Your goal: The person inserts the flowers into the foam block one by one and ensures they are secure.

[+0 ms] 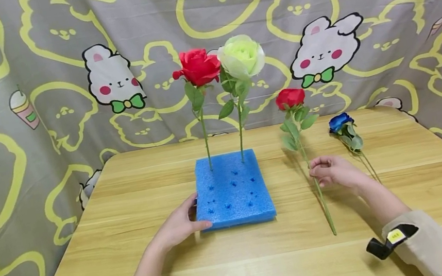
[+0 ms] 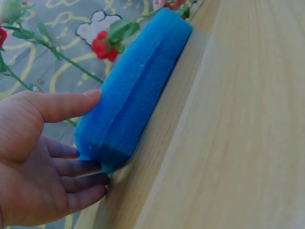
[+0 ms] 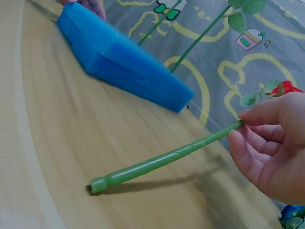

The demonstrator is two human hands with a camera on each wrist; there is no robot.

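Observation:
My right hand (image 1: 335, 173) pinches the green stem (image 1: 323, 204) of a red rose (image 1: 290, 98), whose bloom leans toward the back; in the right wrist view the stem's lower end (image 3: 143, 167) points away from the fingers. A blue foam block (image 1: 231, 195) with several small holes lies to the left. Thumb on its top and fingers along its left side, my left hand (image 1: 178, 223) holds the block's front left corner, as the left wrist view also shows on the foam (image 2: 128, 90). Another red rose (image 1: 198, 66) and a pale green rose (image 1: 242, 56) stand upright in the block's back part.
A blue rose (image 1: 340, 122) lies on the wooden table (image 1: 142, 171) at the right, its stem passing behind my right forearm. Behind the table hangs a grey curtain (image 1: 63, 101) with yellow outlines and cartoon rabbits.

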